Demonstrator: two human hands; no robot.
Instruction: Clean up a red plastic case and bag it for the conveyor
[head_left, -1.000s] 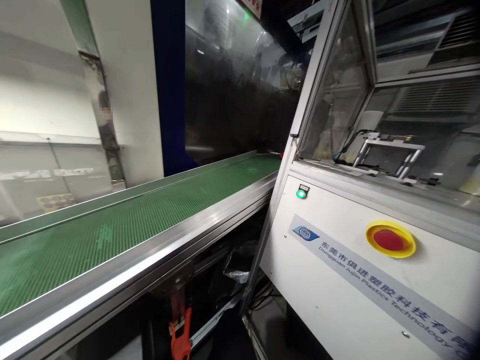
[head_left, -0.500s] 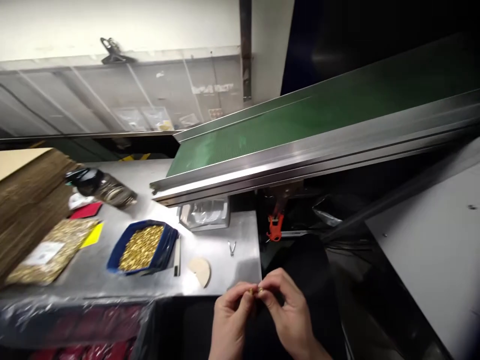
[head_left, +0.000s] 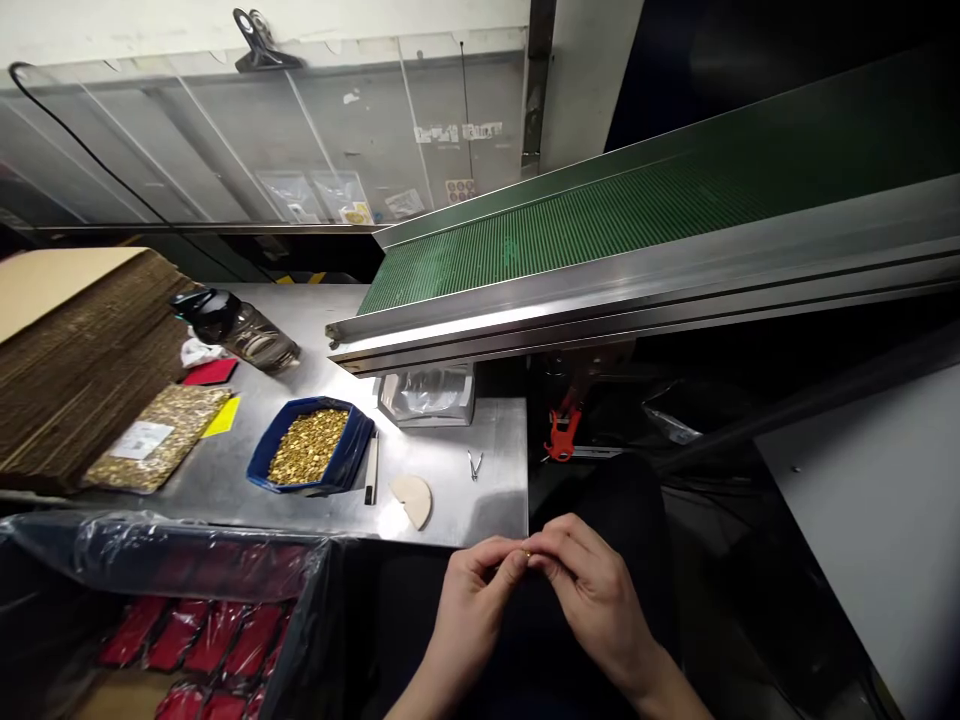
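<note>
My left hand [head_left: 474, 592] and my right hand [head_left: 592, 595] meet fingertip to fingertip above my lap, just off the table's front edge. Both pinch a small gold-coloured metal piece [head_left: 527, 555], mostly covered by the fingers. On the table beyond, a blue bin [head_left: 259, 468] holds a heap of similar-coloured small gold pieces [head_left: 309, 446]. Right of it lie a thin utility knife [head_left: 372, 468], a beige disc with a cut-out [head_left: 414, 500] and a small metal V-shaped tool [head_left: 475, 466], perhaps clippers.
A green conveyor belt [head_left: 480, 250] slopes up to the right. Stacked cardboard [head_left: 90, 350], a bottle [head_left: 259, 335] and a bag of gold pieces [head_left: 161, 430] stand left. Below is a plastic-lined box with red wrapped packs [head_left: 217, 635]. An orange clamp [head_left: 561, 435] hangs beside the table.
The camera view has shifted, so the table and box appear further right and higher. My hands stay together; the fingertips have come closer, and less of the gold shows between them.
</note>
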